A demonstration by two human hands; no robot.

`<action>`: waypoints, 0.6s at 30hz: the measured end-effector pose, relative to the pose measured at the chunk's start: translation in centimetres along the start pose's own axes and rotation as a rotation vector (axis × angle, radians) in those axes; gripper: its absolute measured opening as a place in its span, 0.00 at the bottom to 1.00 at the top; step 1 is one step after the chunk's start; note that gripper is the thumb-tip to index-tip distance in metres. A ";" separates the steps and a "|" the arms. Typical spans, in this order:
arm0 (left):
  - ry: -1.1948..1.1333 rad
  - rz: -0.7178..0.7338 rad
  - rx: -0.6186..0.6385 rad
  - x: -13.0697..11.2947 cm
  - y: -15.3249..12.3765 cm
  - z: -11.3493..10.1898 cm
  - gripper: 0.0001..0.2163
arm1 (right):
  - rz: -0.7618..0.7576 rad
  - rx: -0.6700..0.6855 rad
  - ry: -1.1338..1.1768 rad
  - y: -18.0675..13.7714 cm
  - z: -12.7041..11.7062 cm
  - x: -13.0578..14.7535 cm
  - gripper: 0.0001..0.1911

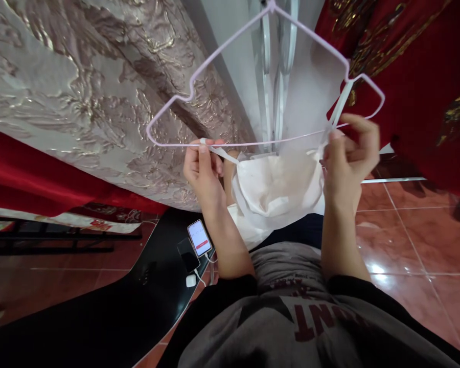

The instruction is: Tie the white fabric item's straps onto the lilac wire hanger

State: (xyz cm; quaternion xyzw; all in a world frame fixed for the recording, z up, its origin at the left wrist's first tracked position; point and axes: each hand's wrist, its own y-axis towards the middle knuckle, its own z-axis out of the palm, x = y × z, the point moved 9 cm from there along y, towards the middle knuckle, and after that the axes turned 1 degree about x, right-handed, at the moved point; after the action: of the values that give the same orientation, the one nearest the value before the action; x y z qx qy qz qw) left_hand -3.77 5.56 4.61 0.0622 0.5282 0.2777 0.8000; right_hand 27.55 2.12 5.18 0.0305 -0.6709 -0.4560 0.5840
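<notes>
A pale pink clothes hanger (237, 42) hangs in front of me. Below its bottom bar is a white garment with thin straps (276, 186). One strap (341, 102) runs up over the hanger's right notch, and my right hand (350, 158) pinches it lower down, close to the bar. My left hand (207, 174) is closed on the other strap (224, 153), with thumb and fingers at the left part of the bar. The garment sags between both hands, its lower part resting near my lap.
Embossed pinkish fabric with gold sheen (88, 102) hangs at left, red embroidered cloth (417, 102) at right. Two phones, one with a lit screen (199, 237), and a white earbud case (190, 280) lie on a black surface (99, 312). Reddish floor tiles (414, 230) show at right.
</notes>
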 end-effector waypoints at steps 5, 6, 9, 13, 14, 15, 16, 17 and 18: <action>0.020 0.000 0.025 0.9 0.4 -0.5 0.17 | 0.246 0.095 0.001 2.6 -1.1 -2.2 0.10; 0.023 -0.002 0.034 0.9 0.5 -0.6 0.17 | 0.275 0.183 -0.009 2.9 -0.5 -1.7 0.09; 0.030 -0.011 0.048 0.9 0.6 -0.7 0.17 | 0.216 0.284 -0.020 3.9 0.6 1.6 0.09; 0.026 -0.040 0.074 1.0 0.6 -0.7 0.18 | 0.098 0.245 -0.064 5.8 1.0 4.1 0.11; 0.016 -0.042 0.093 1.0 0.5 -0.5 0.17 | 0.070 0.201 -0.087 6.5 0.6 4.0 0.13; 0.007 -0.042 0.114 1.0 0.5 -0.4 0.16 | 0.038 0.154 -0.102 7.2 0.0 3.6 0.14; 0.000 -0.037 0.130 0.9 0.4 -0.2 0.15 | -0.005 0.100 -0.103 7.7 -0.7 3.2 0.15; -0.002 -0.032 0.141 0.9 0.3 -0.1 0.14 | -0.059 0.034 -0.083 8.2 -1.8 2.7 0.15; -0.002 -0.030 0.147 0.9 0.3 -0.1 0.14 | -0.100 -0.011 -0.050 8.4 -2.7 2.1 0.14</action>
State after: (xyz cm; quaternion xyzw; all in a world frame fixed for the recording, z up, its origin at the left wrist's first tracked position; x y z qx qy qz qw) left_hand -3.69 6.21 4.00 0.1132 0.5473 0.2258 0.7979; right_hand 33.17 4.24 11.91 0.0494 -0.6804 -0.4888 0.5438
